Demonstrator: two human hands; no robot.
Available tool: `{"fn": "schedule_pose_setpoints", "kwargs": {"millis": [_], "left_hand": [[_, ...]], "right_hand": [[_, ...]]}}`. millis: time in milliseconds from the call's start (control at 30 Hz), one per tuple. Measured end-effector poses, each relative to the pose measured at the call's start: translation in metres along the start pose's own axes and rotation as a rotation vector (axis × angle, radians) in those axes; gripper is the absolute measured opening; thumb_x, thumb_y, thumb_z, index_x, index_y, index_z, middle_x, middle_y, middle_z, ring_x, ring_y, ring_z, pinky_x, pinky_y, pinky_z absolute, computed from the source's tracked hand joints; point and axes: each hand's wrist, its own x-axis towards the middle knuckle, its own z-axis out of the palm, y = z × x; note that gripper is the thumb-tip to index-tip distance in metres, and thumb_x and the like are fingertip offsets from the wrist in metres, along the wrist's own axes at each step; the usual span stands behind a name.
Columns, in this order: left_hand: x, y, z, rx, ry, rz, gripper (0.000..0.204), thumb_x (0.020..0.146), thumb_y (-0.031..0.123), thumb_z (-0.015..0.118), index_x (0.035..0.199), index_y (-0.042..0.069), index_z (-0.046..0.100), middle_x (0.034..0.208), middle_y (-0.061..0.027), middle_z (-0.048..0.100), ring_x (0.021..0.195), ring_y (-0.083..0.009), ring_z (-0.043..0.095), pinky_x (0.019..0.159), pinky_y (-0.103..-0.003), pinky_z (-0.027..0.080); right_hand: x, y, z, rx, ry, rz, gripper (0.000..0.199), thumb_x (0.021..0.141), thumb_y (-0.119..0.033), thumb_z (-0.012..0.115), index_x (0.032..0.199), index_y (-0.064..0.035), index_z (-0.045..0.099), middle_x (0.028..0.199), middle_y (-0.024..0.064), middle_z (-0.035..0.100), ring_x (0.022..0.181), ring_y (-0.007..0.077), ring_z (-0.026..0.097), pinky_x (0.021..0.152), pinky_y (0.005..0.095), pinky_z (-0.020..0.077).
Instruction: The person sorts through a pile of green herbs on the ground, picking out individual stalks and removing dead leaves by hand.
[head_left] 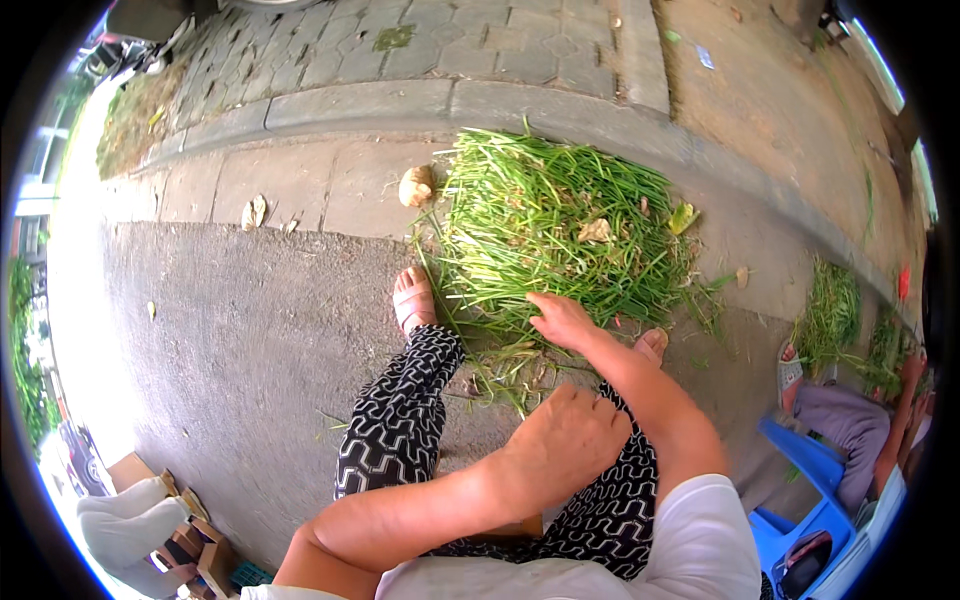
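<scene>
A large heap of thin green stalks lies on the pavement in front of my feet. My right hand reaches into the near edge of the heap, fingers spread on the stalks. My left hand rests on my right knee, fingers curled, and I cannot see anything in it. My legs in black-and-white patterned trousers are bent, with a sandalled foot beside the heap.
A concrete kerb runs behind the heap, with paving stones beyond. Another person sits at the right on a blue plastic stool by smaller green piles. Dry leaves lie about. Boxes sit lower left.
</scene>
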Motion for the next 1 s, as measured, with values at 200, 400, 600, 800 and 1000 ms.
{"fn": "schedule_pose_setpoints", "kwargs": {"millis": [200, 400, 600, 800, 1000], "left_hand": [[-0.027, -0.023, -0.02, -0.09, -0.011, -0.094, 0.013, 0.069, 0.013, 0.055, 0.078, 0.007, 0.05, 0.069, -0.0023, 0.051, 0.064, -0.016, 0.054, 0.058, -0.028, 0.04], [-0.039, -0.032, -0.026, -0.144, -0.025, -0.106, 0.013, 0.07, 0.014, 0.054, 0.078, 0.004, 0.05, 0.068, -0.0034, 0.05, 0.063, -0.0169, 0.054, 0.057, -0.028, 0.041], [-0.038, -0.03, -0.023, -0.156, -0.008, -0.128, 0.012, 0.071, 0.014, 0.054, 0.077, 0.005, 0.051, 0.067, -0.0034, 0.05, 0.062, -0.0167, 0.054, 0.057, -0.028, 0.041], [-0.035, -0.025, -0.021, -0.143, -0.03, -0.1, 0.012, 0.07, 0.014, 0.054, 0.078, 0.005, 0.052, 0.067, -0.0027, 0.05, 0.063, -0.0158, 0.054, 0.057, -0.027, 0.04], [-0.029, -0.013, -0.018, -0.157, -0.009, -0.088, 0.013, 0.069, 0.015, 0.055, 0.078, 0.006, 0.052, 0.068, -0.0024, 0.051, 0.063, -0.0155, 0.052, 0.057, -0.026, 0.039]], "right_hand": [[0.082, -0.025, 0.005, -0.307, -0.082, 0.232, 0.076, 0.07, -0.024, 0.071, 0.131, -0.0048, 0.03, 0.136, 0.0175, 0.032, 0.123, 0.03, 0.035, 0.102, 0.0409, 0.0316], [0.076, 0.0, 0.036, -0.692, 0.106, 0.062, 0.052, 0.072, -0.019, 0.065, 0.117, -0.0079, 0.043, 0.116, 0.009, 0.046, 0.112, 0.0251, 0.043, 0.094, 0.0407, 0.0322], [0.036, 0.003, 0.07, -0.623, 0.041, -0.073, 0.034, 0.079, -0.009, 0.051, 0.113, -0.0085, 0.048, 0.11, 0.0074, 0.05, 0.107, 0.0232, 0.045, 0.091, 0.0416, 0.0337], [0.031, -0.001, 0.027, -0.522, -0.044, -0.16, 0.032, 0.078, -0.01, 0.05, 0.11, -0.0118, 0.053, 0.107, 0.0058, 0.053, 0.104, 0.0228, 0.047, 0.088, 0.0416, 0.0333], [0.007, -0.006, 0.03, -0.605, -0.049, -0.12, 0.023, 0.078, -0.012, 0.052, 0.1, -0.012, 0.057, 0.1, 0.0064, 0.058, 0.087, 0.0255, 0.057, 0.07, 0.0403, 0.045]]}}
